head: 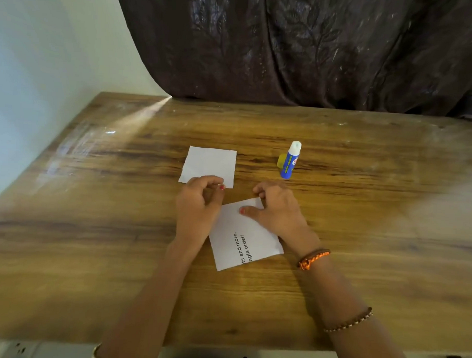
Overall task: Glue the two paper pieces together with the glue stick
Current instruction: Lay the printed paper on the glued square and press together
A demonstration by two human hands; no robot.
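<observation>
A blank white paper piece (210,164) lies flat on the wooden table (362,210). A second paper piece with printed text (243,240) lies nearer to me, turned at an angle. My right hand (276,209) holds its far corner, thumb pressed on top and fingers curled at the edge. My left hand (199,201) is curled with fingertips over the blank piece's near edge; its side touches the printed piece's left corner. Whether it grips either paper is hidden. The blue glue stick (290,162) stands upright and uncapped, to the right of the blank piece.
A yellow cap (281,160) lies against the glue stick's left side. A dark curtain (301,47) hangs behind the table's far edge. A pale wall (46,65) runs along the left side. The table's near edge is below my forearms.
</observation>
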